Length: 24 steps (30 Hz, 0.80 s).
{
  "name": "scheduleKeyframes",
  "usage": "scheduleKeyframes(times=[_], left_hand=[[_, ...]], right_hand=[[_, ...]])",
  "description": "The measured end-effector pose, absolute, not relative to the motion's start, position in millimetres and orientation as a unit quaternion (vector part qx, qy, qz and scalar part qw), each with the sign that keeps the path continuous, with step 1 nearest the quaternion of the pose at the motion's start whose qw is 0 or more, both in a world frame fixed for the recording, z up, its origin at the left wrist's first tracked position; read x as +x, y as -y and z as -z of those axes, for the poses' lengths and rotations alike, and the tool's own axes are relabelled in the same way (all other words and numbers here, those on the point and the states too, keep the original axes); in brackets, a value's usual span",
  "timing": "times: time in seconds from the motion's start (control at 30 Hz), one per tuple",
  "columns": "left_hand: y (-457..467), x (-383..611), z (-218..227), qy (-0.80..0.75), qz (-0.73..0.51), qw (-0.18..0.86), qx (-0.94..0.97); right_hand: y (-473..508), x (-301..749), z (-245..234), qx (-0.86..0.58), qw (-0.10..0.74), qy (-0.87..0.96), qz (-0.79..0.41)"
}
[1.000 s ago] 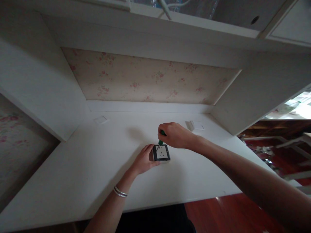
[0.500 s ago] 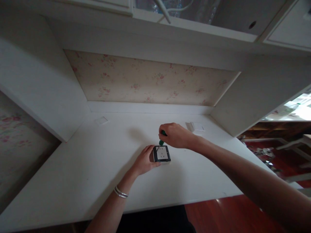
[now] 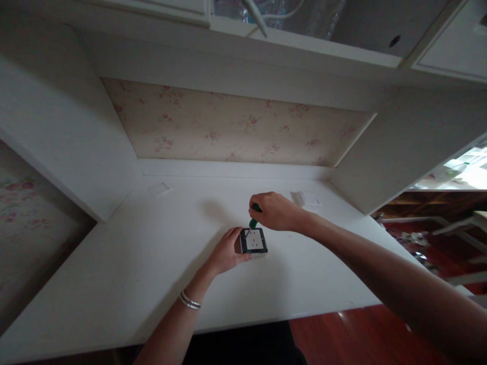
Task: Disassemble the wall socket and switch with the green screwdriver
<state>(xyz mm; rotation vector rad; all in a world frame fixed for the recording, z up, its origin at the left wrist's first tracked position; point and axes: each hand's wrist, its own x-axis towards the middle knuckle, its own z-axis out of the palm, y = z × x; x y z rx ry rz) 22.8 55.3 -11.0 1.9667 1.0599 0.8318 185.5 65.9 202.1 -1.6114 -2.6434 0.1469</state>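
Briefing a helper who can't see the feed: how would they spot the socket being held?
On the white desk below the floral panel, look between the left hand and the right hand gripping a green screwdriver. The socket is small, square, white-faced with a dark frame, unlike the all-white plates further back.

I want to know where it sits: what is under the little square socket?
The socket lies flat on the white desk, face up. The left hand grips its side; the right hand holds a green screwdriver against its top. Its underside is hidden.
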Motion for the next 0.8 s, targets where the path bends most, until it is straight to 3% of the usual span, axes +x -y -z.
scheduleKeyframes(times=[0.8], left_hand=[[-54, 22, 5, -0.402, -0.331, 0.367, 0.771]], right_hand=[[-83, 195, -203, -0.593, -0.027, 0.802, -0.062]])
